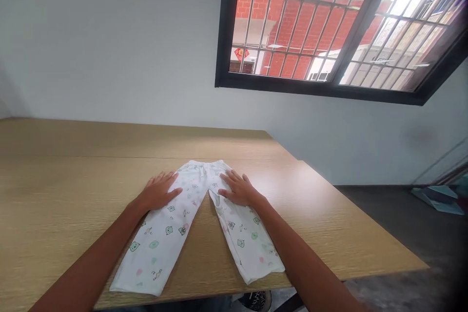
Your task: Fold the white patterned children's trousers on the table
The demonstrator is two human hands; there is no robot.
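Head view: leftmost, we are resting our left hand [160,192], spread flat, on the outer thigh of the printed white trousers [192,196]. These are lying between and under both hands on the tabletop [73,200], long axis running away from us, waistband farthest. Rightward, our right hand [239,190] is touching the other leg, fingers fanned, gripping nothing; neither hand is lying nearer.
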